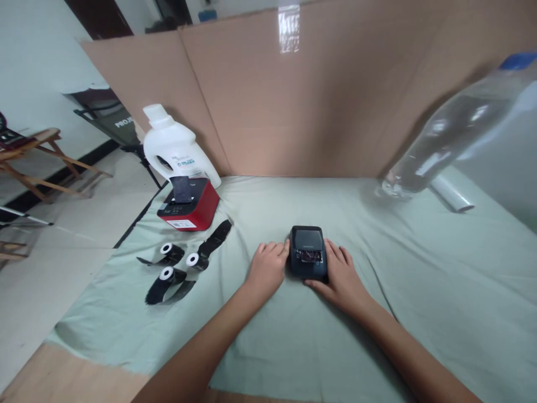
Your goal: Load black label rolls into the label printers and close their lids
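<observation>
A small black box-shaped device (pixel 308 268), which looks like a mini thermal printer, rests on the green cloth (pixel 268 347) with a shiny dark strip across its top. My right hand (pixel 342 277) grips its right side, thumb along the near edge and fingers along the far right side. Against its left side presses my left hand (pixel 268 266), fingers curled and a fingertip touching the casing. What lies under the curled left fingers is hidden.
Left stands a red and black printer (pixel 203 207) with dark paper sticking up. Several black paper rolls (pixel 197 261) lie partly unwound before it. Behind are a white jug (pixel 180 145) and a cardboard wall (pixel 302 112). At right are a water bottle (pixel 448 134) and a white tube (pixel 453 193).
</observation>
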`<action>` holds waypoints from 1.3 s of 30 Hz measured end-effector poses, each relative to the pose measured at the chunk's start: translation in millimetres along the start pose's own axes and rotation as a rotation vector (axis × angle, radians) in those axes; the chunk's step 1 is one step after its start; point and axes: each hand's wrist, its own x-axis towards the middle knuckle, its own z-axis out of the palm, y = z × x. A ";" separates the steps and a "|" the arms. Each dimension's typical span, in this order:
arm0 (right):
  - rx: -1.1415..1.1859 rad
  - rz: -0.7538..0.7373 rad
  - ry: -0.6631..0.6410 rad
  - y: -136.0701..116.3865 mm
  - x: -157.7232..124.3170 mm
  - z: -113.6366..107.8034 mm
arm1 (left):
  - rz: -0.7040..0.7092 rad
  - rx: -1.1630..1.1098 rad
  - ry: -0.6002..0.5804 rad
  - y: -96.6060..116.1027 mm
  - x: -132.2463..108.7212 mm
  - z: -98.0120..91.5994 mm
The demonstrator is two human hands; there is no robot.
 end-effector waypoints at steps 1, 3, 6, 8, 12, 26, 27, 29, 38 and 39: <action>0.004 0.000 0.004 0.1 -0.1 0.2 | -0.004 -0.001 -0.002 -0.1 -0.2 0.4; 0.011 -0.002 0.013 0.1 -0.2 0.1 | -0.014 -0.010 -0.008 -0.4 -0.6 1.4; 0.010 -0.007 0.014 -0.3 0.3 -0.7 | -0.029 -0.031 -0.013 -1.3 -1.0 3.7; 0.011 -0.011 0.015 -0.5 0.8 -1.0 | -0.035 -0.049 -0.015 -1.9 -1.0 5.2; 0.015 -0.017 0.033 -0.2 1.4 -0.3 | -0.040 -0.090 -0.029 -2.4 -1.4 7.6; 0.020 -0.005 0.005 -0.1 3.0 -3.5 | -0.019 -0.154 0.012 -6.0 -0.2 10.7; 0.023 -0.007 0.003 -0.2 3.2 -3.6 | -0.017 -0.146 0.013 -6.1 -0.2 10.9; 0.029 -0.011 0.000 -0.7 3.4 -3.7 | -0.023 -0.110 0.015 -5.7 -0.6 11.1; 0.015 -0.013 0.011 0.6 2.6 -2.3 | -0.013 -0.022 0.040 -2.9 -1.1 13.2; 0.015 -0.014 0.008 0.7 2.5 -2.3 | -0.012 -0.019 0.043 -3.2 -1.0 13.4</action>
